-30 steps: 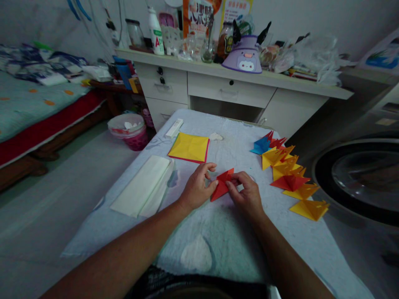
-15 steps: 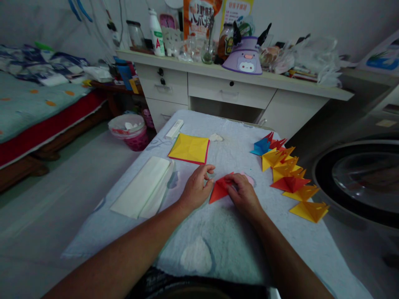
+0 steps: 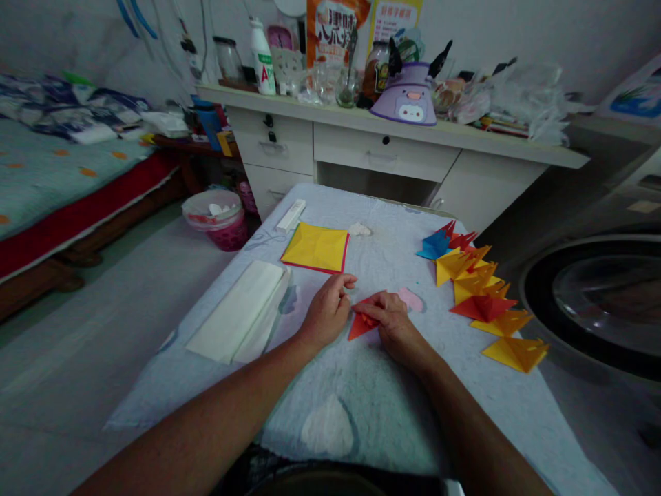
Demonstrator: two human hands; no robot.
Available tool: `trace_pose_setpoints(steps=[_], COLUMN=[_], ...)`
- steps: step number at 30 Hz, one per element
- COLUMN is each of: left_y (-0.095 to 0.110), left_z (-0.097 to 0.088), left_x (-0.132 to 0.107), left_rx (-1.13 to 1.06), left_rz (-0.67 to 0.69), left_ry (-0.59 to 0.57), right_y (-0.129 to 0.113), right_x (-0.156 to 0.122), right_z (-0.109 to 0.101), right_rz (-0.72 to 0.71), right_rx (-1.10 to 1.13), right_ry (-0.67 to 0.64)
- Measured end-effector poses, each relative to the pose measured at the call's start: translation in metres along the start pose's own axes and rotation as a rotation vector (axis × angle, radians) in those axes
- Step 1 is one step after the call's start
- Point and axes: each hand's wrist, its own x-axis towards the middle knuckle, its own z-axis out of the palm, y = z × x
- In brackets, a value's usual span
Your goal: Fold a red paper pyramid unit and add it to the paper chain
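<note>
A small red folded paper point(image 3: 361, 326) lies on the cloth-covered table between my hands. My right hand point(image 3: 395, 320) is over its right part, closed on it, with the index finger stretched left across its top. That hand hides much of the fold. Just left of the paper is my left hand point(image 3: 330, 311), its thumb and index finger apart with nothing visible between them. Beyond the left hand sits a stack of square paper point(image 3: 316, 246), yellow on top with a red edge below. Several folded paper pieces point(image 3: 483, 306), yellow, red and blue, form a row at the right.
Folded white paper point(image 3: 235, 310) and a small white box point(image 3: 291, 215) lie on the table's left side. A cluttered white desk point(image 3: 382, 148) stands behind. A pink bin point(image 3: 227, 234) is on the floor at left, a front-loading washing machine point(image 3: 537, 289) at right.
My right hand has shifted slightly left over the red paper, and its index finger now reaches across to the paper's left side. The left hand has hardly moved.
</note>
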Motion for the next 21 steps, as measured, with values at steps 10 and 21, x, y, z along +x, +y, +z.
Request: trace_pose_setpoints(steps=[10, 21], left_y=[0.000, -0.002], left_z=[-0.001, -0.001], left_x=[-0.001, -0.001], left_rx=[-0.021, -0.033], left_rz=[-0.013, -0.018], left_ry=[0.007, 0.010], right_y=[0.002, 0.011], right_x=[0.003, 0.000], right_z=[-0.022, -0.030], right_rz=[0.077, 0.188], right_rx=[0.114, 0.335], right_ry=[0.068, 0.331])
